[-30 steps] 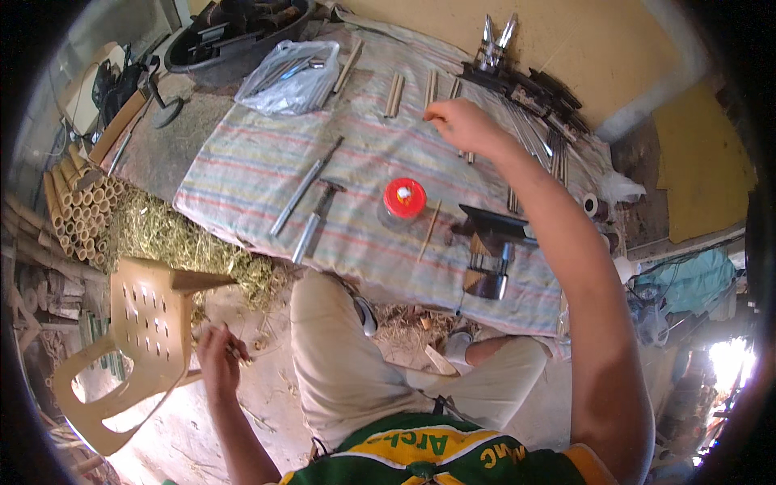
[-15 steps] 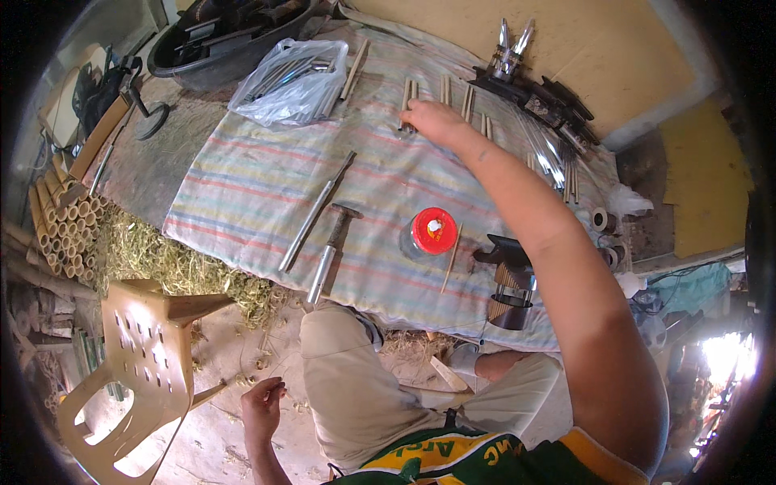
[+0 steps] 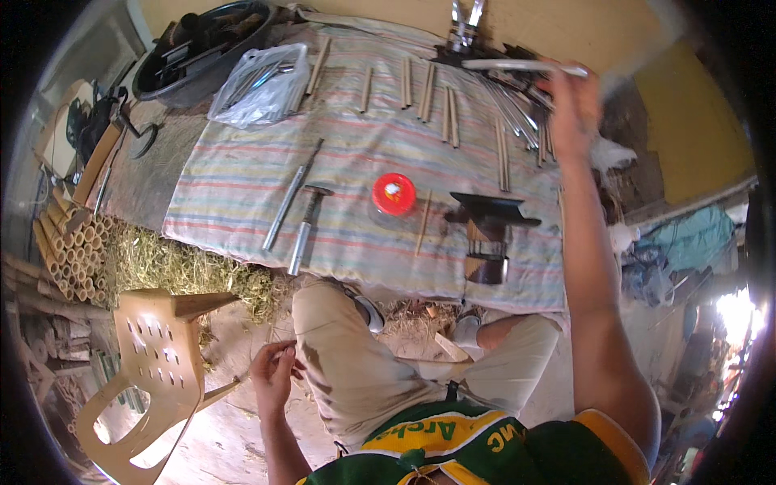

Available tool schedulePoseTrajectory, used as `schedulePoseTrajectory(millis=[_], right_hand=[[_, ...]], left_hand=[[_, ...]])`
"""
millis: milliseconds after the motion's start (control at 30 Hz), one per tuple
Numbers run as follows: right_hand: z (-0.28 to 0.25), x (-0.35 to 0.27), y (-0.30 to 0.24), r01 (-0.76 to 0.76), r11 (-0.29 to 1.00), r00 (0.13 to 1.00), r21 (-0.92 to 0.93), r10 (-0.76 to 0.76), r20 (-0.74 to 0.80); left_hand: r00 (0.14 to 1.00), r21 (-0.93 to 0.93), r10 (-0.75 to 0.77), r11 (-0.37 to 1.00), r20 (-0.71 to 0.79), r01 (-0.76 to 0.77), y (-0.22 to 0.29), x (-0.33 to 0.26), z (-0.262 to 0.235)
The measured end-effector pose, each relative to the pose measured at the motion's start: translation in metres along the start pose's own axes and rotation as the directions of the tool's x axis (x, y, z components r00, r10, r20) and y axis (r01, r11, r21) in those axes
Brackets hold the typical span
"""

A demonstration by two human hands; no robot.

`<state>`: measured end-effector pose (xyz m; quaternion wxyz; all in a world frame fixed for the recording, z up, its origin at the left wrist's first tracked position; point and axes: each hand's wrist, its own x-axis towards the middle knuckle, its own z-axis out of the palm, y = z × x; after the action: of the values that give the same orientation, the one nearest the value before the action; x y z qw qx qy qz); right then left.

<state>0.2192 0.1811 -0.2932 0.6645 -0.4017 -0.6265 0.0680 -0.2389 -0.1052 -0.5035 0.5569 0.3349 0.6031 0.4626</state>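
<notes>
My right hand (image 3: 572, 109) is raised over the far right of the striped cloth (image 3: 234, 182), closed around one end of a long pale strip (image 3: 513, 65) that points left above a pile of thin metal rods (image 3: 517, 101). My left hand (image 3: 273, 373) hangs low beside my left knee, fingers pinched on what looks like a thin bamboo sliver (image 3: 255, 368). Short bamboo sticks (image 3: 427, 90) lie in a row along the far side of the cloth. A red-lidded jar (image 3: 394, 194), a hammer (image 3: 305, 228) and a metal rod (image 3: 287, 202) rest near the middle.
A black clamp-like tool (image 3: 489, 234) stands right of the jar. A clear plastic bag (image 3: 263, 85) and a black basin (image 3: 202, 44) sit far left. A tan plastic chair (image 3: 153, 380) lies tipped at lower left, beside straw (image 3: 174, 263) and stacked bamboo tubes (image 3: 65, 250).
My right hand has gone from the sticks at the cloth's far middle to the far right and lifted the long pale strip. My left hand stays low by my knee.
</notes>
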Motion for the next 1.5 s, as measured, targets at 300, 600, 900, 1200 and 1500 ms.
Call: schedulePoseTrajectory(millis=[300,600,900,1200,1500], right_hand=[[-0.145,-0.195,-0.052,-0.427,0.857,0.894,-0.288,0.353,-0.275],[-0.137,-0.282,-0.021,-0.464,0.814,0.876,-0.348,0.481,-0.042],[-0.125,-0.293,-0.087,-0.697,0.717,0.717,-0.004,0.697,-0.024],[-0.067,-0.314,-0.141,-0.824,0.014,0.508,0.566,0.459,0.729],[-0.067,-0.349,-0.141,-0.945,0.100,0.321,0.310,0.456,0.830]], left_hand=[[0.990,-0.249,0.083,0.967,0.116,-0.052,0.065,0.005,0.111],[0.946,-0.167,0.165,0.978,0.280,-0.121,0.117,-0.013,0.190],[0.922,-0.361,0.174,0.932,0.347,-0.040,0.120,-0.019,0.206],[0.675,-0.467,-0.041,0.691,0.737,0.552,0.109,-0.046,0.219],[0.839,-0.539,-0.096,0.726,0.536,0.427,0.113,-0.028,0.204]])
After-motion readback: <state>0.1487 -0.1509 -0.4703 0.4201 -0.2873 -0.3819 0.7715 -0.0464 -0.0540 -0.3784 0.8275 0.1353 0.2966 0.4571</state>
